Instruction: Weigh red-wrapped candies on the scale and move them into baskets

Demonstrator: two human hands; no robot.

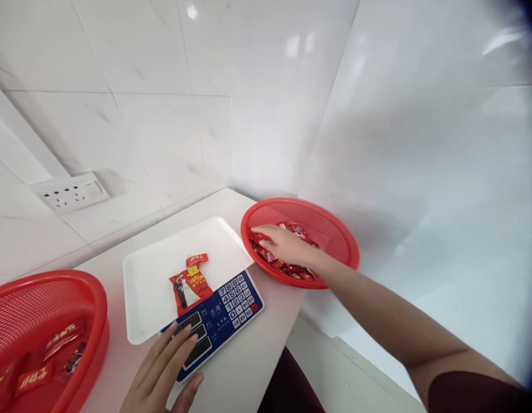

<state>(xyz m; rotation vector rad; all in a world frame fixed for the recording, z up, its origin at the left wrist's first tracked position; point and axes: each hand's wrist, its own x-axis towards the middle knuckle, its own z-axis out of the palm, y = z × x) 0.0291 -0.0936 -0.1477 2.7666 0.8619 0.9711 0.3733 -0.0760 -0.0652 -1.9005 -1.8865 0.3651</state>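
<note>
In the red mesh basket (343, 235) at the right, my right hand (280, 244) reaches down among small red-wrapped candies (298, 229). Its thumb and index finger are apart, with red wrapping showing between them; the other fingers are partly hidden. My left hand (162, 367) lies with spread fingers over the display end of the blue digital scale (216, 312), holding nothing. On the scale's white tray (154, 275) rest a larger red packet (192, 289), printed with a couple in wedding clothes, and a small red candy (197, 260) touching its upper edge.
Another red basket (100, 310) stands at the left, with several red-wrapped sweets (33, 378) inside. Everything sits on a white table (248, 367) in a corner. Walls close off the back and right; a socket panel (72, 192) is on the back wall.
</note>
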